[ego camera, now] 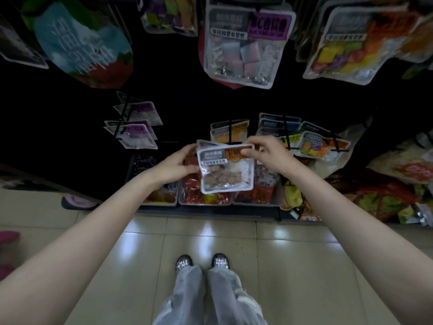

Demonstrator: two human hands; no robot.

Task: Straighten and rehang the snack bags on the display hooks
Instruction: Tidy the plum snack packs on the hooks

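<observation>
Orange-labelled snack bag [226, 168] is being pinched by the left hand [174, 166] at nine o'clock and right hand [269, 152] at two, below its hook [230, 132]; missing the hanging hole would likely drop it.

Both bare arms reach straight out ahead, hands close together at the same height. Left hand [174, 164] has its fingers curled in a side grip, right hand [267, 152] pinches with thumb and fingertips, wrist bent slightly down.
</observation>
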